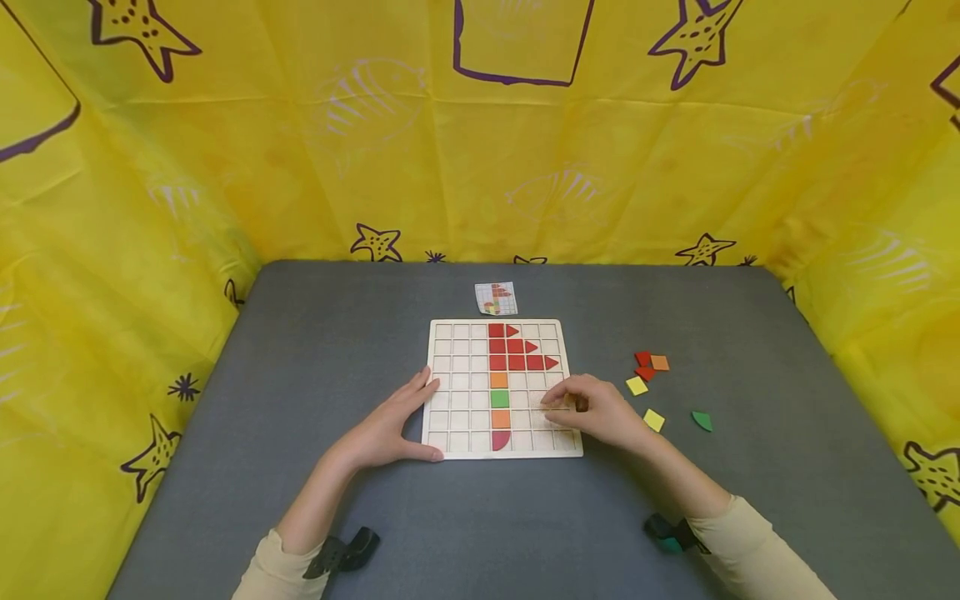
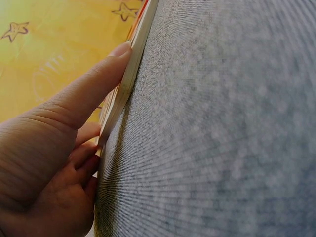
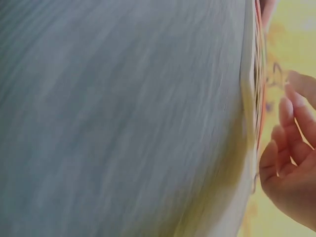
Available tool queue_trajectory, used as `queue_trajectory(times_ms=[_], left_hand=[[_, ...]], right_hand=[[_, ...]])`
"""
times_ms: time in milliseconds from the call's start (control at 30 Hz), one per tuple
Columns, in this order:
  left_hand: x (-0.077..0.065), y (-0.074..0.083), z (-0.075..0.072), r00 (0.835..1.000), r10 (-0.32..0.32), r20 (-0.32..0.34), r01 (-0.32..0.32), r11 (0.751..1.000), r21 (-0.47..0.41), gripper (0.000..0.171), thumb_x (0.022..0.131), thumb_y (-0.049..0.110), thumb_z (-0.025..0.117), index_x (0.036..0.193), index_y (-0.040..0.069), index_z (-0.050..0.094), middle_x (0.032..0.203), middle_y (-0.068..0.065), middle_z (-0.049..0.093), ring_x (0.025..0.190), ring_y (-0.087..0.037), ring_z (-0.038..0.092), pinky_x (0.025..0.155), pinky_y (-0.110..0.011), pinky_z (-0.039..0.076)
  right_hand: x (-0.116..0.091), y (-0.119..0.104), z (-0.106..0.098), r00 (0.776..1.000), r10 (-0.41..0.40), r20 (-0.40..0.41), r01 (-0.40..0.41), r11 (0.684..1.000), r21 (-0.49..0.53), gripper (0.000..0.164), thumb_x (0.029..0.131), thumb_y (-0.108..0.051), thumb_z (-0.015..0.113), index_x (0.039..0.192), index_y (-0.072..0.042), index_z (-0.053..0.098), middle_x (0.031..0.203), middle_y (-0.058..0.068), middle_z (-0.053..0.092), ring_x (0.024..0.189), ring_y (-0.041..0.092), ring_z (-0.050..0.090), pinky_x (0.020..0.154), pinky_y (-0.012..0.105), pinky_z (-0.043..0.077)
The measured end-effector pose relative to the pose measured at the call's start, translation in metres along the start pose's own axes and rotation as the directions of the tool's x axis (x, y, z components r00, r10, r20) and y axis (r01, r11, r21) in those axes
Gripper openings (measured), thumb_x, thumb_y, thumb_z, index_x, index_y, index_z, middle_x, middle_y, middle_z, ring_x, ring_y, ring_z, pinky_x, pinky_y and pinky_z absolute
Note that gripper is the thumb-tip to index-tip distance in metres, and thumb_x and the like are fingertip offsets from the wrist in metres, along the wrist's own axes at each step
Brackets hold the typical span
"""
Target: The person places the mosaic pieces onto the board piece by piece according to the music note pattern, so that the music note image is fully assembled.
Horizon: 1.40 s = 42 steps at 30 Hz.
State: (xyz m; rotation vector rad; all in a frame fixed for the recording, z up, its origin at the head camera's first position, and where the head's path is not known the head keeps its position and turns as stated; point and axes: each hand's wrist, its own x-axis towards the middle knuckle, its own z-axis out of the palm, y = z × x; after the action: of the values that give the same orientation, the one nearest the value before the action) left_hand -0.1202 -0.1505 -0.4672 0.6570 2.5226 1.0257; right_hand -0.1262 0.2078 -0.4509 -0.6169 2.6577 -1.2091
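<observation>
A pale wooden grid board lies mid-table. In its upper rows sit several red squares and triangles. Below them, one column holds an orange square, a green square, another orange square and a red quarter-circle. My left hand rests along the board's left edge, fingers extended, with the thumb on the near corner. Over the board's right side, my right hand has loosely bent fingers with no piece showing between them.
Behind the board lies a small printed pattern card. Loose pieces lie to the right: a red square, an orange square, a red triangle, yellow squares and a green quarter-circle. Yellow cloth surrounds the grey table.
</observation>
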Motion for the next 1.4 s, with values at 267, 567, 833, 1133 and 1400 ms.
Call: queue_trajectory(times_ms=[267,567,833,1133,1400], left_hand=[[-0.001,-0.001,0.000,1.000,0.014,-0.010,-0.014,1.000,0.003,0.107,0.070,0.041,0.087,0.153,0.005,0.029,0.162,-0.013,0.012,0.147,-0.034,0.013,0.111,-0.057,0.021],[-0.001,-0.001,0.000,1.000,-0.001,0.002,0.001,1.000,0.001,0.108,0.070,0.041,0.087,0.154,0.007,0.028,0.163,-0.010,0.011,0.148,-0.031,0.011,0.112,-0.055,0.020],[-0.001,0.000,0.000,1.000,-0.001,0.001,0.001,1.000,0.001,0.108,0.070,0.041,0.087,0.154,0.007,0.029,0.163,-0.009,0.011,0.148,-0.031,0.012,0.112,-0.055,0.021],[-0.001,0.000,0.001,1.000,0.009,-0.007,-0.009,1.000,0.009,0.107,0.071,0.042,0.086,0.153,0.005,0.029,0.162,-0.012,0.012,0.147,-0.034,0.012,0.111,-0.057,0.021],[0.000,0.001,0.001,1.000,0.011,-0.007,-0.011,1.000,0.006,0.106,0.071,0.041,0.087,0.153,0.006,0.029,0.162,-0.012,0.012,0.147,-0.034,0.013,0.111,-0.057,0.022]], right_hand=[[-0.020,0.032,-0.031,0.984,0.129,-0.120,-0.129,0.992,0.007,0.020,0.083,-0.027,0.079,0.101,-0.021,0.073,0.091,-0.007,0.065,0.081,0.012,0.059,0.070,0.025,0.048],[-0.040,0.058,-0.062,0.967,0.180,-0.180,-0.200,0.975,-0.099,0.025,0.085,-0.025,0.078,0.107,-0.014,0.072,0.094,-0.001,0.067,0.082,0.014,0.062,0.071,0.025,0.048],[-0.049,0.073,-0.077,0.963,0.174,-0.205,-0.210,0.962,-0.173,0.028,0.085,-0.023,0.078,0.110,-0.012,0.071,0.094,0.002,0.067,0.092,0.023,0.059,0.077,0.035,0.043],[-0.047,0.079,-0.080,0.970,0.146,-0.195,-0.187,0.959,-0.214,0.030,0.083,-0.020,0.079,0.111,-0.011,0.071,0.091,0.001,0.066,0.085,0.020,0.055,0.073,0.032,0.041],[-0.045,0.075,-0.083,0.967,0.178,-0.181,-0.216,0.950,-0.223,0.025,0.085,-0.025,0.078,0.104,-0.010,0.071,0.088,0.001,0.063,0.082,0.021,0.053,0.071,0.035,0.038]])
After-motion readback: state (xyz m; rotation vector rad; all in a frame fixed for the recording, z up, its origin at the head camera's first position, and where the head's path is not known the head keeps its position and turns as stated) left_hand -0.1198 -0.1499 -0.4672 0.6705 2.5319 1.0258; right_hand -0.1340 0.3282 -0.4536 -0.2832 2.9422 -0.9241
